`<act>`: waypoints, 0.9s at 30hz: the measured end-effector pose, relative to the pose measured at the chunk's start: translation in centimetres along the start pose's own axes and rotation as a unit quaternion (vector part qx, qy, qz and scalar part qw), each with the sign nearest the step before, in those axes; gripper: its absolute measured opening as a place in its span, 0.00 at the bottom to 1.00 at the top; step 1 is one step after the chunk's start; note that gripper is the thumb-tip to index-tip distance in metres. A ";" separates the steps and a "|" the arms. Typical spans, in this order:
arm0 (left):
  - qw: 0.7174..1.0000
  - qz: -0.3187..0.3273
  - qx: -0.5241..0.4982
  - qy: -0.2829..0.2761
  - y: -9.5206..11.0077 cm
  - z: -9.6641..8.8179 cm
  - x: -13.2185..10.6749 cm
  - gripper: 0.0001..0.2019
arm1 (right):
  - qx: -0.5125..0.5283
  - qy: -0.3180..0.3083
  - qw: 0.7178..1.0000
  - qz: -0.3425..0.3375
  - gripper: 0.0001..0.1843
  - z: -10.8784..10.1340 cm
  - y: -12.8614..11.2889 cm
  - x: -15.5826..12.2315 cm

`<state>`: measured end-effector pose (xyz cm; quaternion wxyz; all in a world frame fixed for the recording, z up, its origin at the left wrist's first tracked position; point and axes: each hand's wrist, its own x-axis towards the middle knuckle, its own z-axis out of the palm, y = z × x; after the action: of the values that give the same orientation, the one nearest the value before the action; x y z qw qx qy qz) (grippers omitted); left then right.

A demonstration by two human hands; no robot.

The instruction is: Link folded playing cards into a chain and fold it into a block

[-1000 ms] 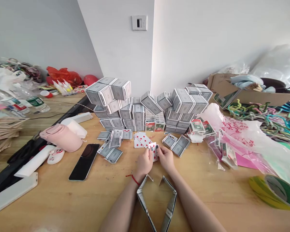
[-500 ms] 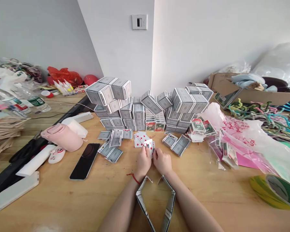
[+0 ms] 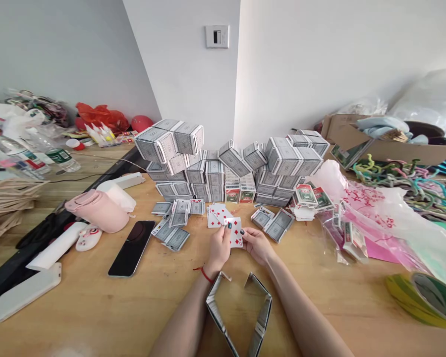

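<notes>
Head view shows the card [image 3: 235, 238] turned more squarely to the camera than half a second ago, its red diamonds now plain, while the right hand [image 3: 259, 245] has loosened from a tight curl into a flatter pinch at the card's right edge. The left hand [image 3: 220, 248] keeps its thumb over the upper left corner. So the hands are joined through the card, both pinching it; whether a second card lies behind, I cannot tell. For the work in hand, this looks like a small shift of grip, with the card not yet released.

Just beyond the hands, loose cards [image 3: 212, 216] lie face up on the counter [image 3: 163, 307]. Between the forearms a folded-card strip [image 3: 260, 312] bends into an angular shape, open at its far end.

As for containers, an open cardboard box [image 3: 409, 151], well to the right and beyond the hands, holds light blue items [image 3: 382, 125] and something dark. Nearer on that side sit red-and-green card packs [image 3: 305, 195], contents hidden. Far to the left of the hands, a clear bottle [image 3: 61, 156] lies tilted; whether it holds liquid is unclear.
</notes>
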<state>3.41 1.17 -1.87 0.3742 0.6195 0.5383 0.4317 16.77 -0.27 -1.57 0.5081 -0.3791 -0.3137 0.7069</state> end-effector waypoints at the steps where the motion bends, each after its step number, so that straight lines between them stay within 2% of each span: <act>1: 1.000 0.000 -0.005 -0.003 0.0 0.0 -0.1 0.19 | 0.002 0.004 1.000 -0.001 0.16 0.0 0.1 0.0; 5: 1.000 -0.001 -0.028 -0.009 0.2 0.3 -0.5 0.20 | -0.016 0.040 0.999 -0.031 0.15 -0.1 0.7 0.4; 8: 0.999 -0.001 -0.030 -0.016 0.4 0.3 -0.6 0.20 | -0.084 0.063 0.992 -0.073 0.16 -0.2 1.2 0.7; 12: 0.999 0.029 -0.032 -0.031 0.8 -0.1 -0.3 0.16 | -0.208 0.102 0.961 -0.150 0.14 0.0 1.5 0.8; 14: 0.996 0.034 -0.057 -0.057 1.0 -0.4 0.0 0.13 | -0.259 0.112 0.942 -0.181 0.11 0.2 1.5 0.7; 18: 0.983 -0.017 -0.158 -0.094 1.0 -0.4 0.6 0.10 | -0.327 0.114 0.912 -0.219 0.05 0.9 1.5 0.4; 23: 0.946 -0.089 -0.305 -0.061 0.9 0.2 0.9 0.12 | -0.369 0.104 0.890 -0.247 0.03 1.4 1.7 0.4; 27: 0.925 -0.103 -0.366 -0.023 1.2 0.4 1.0 0.11 | -0.382 0.072 0.884 -0.259 0.03 1.4 1.7 0.4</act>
<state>4.27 2.04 -0.77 0.6295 0.3906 0.3947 0.5434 14.67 -0.47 -2.28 0.5099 -0.4987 -0.6092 0.3466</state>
